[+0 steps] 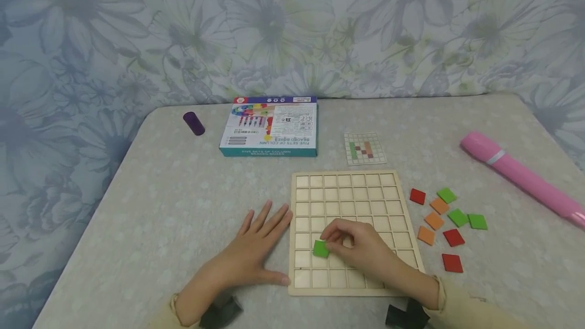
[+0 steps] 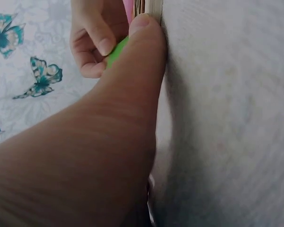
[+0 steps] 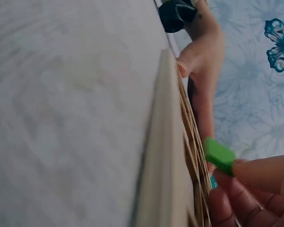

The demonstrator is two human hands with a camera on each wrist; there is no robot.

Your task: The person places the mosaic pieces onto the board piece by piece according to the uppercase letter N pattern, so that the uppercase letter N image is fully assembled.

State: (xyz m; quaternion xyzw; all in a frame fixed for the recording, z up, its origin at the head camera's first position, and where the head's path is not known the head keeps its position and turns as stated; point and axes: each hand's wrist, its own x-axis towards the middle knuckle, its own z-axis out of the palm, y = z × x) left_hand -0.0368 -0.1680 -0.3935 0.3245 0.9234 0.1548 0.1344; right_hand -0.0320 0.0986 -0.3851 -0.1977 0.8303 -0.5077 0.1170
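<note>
While the spread left hand touches the board on its right, the right hand, pinching the green tile over the board, should probably turn it flat before releasing.

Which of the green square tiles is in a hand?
The green square tile pinched by the right hand over the pale wooden grid board; the other three lie on the pale grey table.

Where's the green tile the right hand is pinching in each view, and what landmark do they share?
Head: green tile, low, just right of centre, in the right hand.
Left wrist: green tile, upper part, left of centre, partly hidden.
Right wrist: green tile, lower right.
Shared landmark: wooden grid board.
</note>
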